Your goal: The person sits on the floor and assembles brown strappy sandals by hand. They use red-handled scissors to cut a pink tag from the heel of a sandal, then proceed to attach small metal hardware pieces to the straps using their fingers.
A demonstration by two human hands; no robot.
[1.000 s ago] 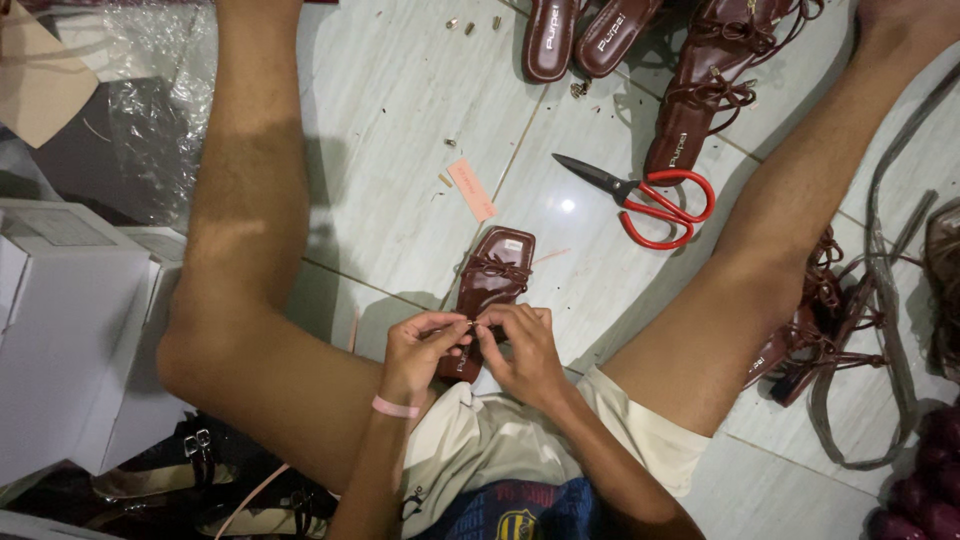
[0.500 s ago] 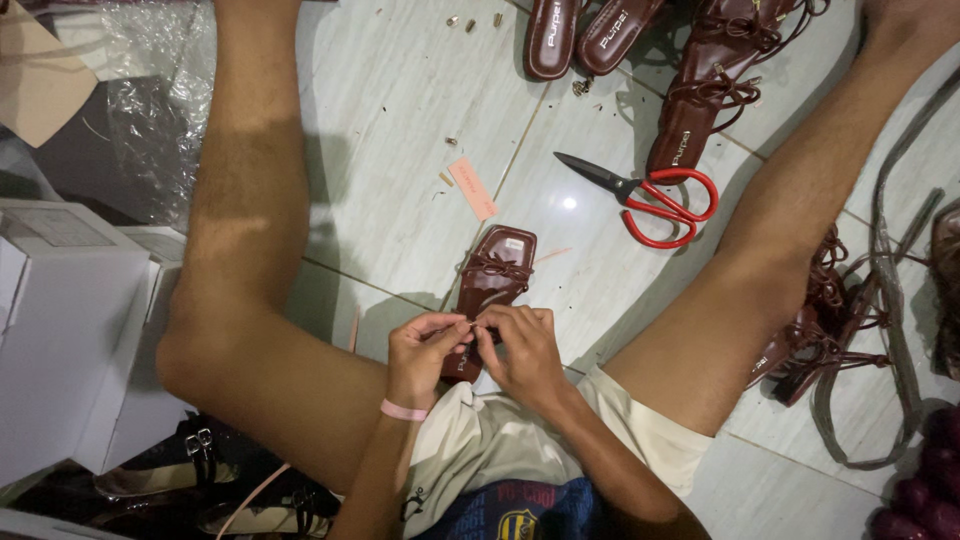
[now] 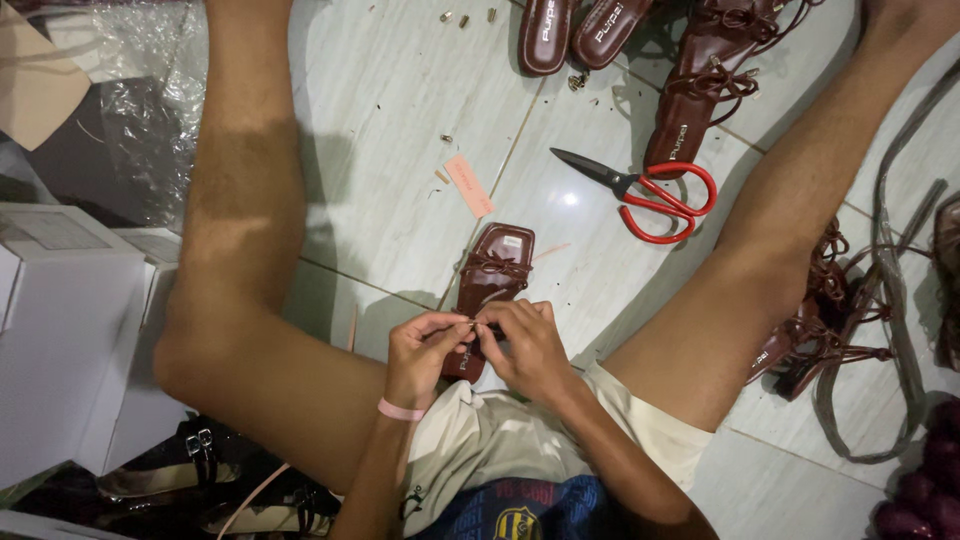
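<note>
Pale grey tiled floor (image 3: 400,150) fills the view, with the person seated on it, legs spread, and the work held between the knees. Compared with the frames half a second and one second earlier, almost nothing has shifted: both hands remain at the heel end of the dark brown sandal (image 3: 495,275), the sandal lies in the same spot on the floor, and the scissors have not moved. Left hand (image 3: 420,355), with a pink band at the wrist, has its fingers pinched together on a small thin piece at the sandal's near end; right hand (image 3: 530,350) meets it there, fingers likewise closed on the same small piece, fingertips of the two hands touching. What the piece is cannot be told; the hands cover the sandal's heel. Red-handled scissors (image 3: 650,190) lie beyond and right of the sandal, blades apart. A pink paper strip (image 3: 469,186) lies just beyond the sandal, to its left. Further beyond the sandal, two brown soles (image 3: 575,30) and a strappy brown sandal (image 3: 700,90) lie near the top edge. Right of the sandal, past the right leg, more strappy sandals (image 3: 815,335) are heaped with grey straps (image 3: 890,300). Left of the sandal, past the left leg, stand white boxes (image 3: 70,330) and crumpled clear plastic (image 3: 140,90).
</note>
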